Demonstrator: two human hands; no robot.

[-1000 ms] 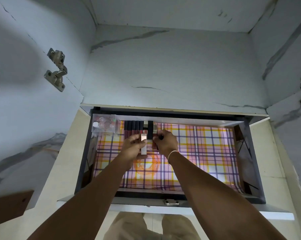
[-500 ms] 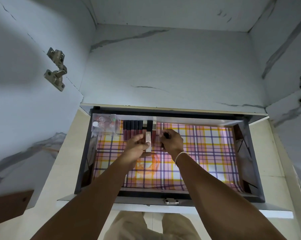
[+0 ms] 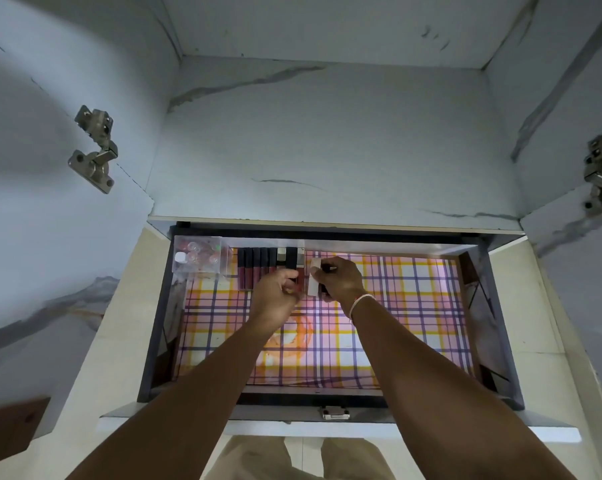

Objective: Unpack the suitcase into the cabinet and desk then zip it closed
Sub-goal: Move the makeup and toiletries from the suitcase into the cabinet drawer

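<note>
Near edge: drawer (image 3: 500,386) pulled out of the cabinet, plaid liner (image 3: 413,306) on its floor, latch (image 3: 334,412) on the front rail. Mid: both hands at the back-left row. Left hand (image 3: 275,299) has fingers curled, tips on a dark tube; cannot tell if it's a firm pinch. Right hand (image 3: 341,282) grip closed on a white tube (image 3: 314,280) plus a dark one beside it, both lying flat. Far: row of lipstick tubes (image 3: 258,268) against the back wall, clear box of small bottles (image 3: 200,254) in the far-left corner. Handling guess: tubes light, stiff, smooth plastic, prone to roll, caps may pop, so pinch mid-barrel, not the cap; clear box likely brittle, lift by its sides
</note>
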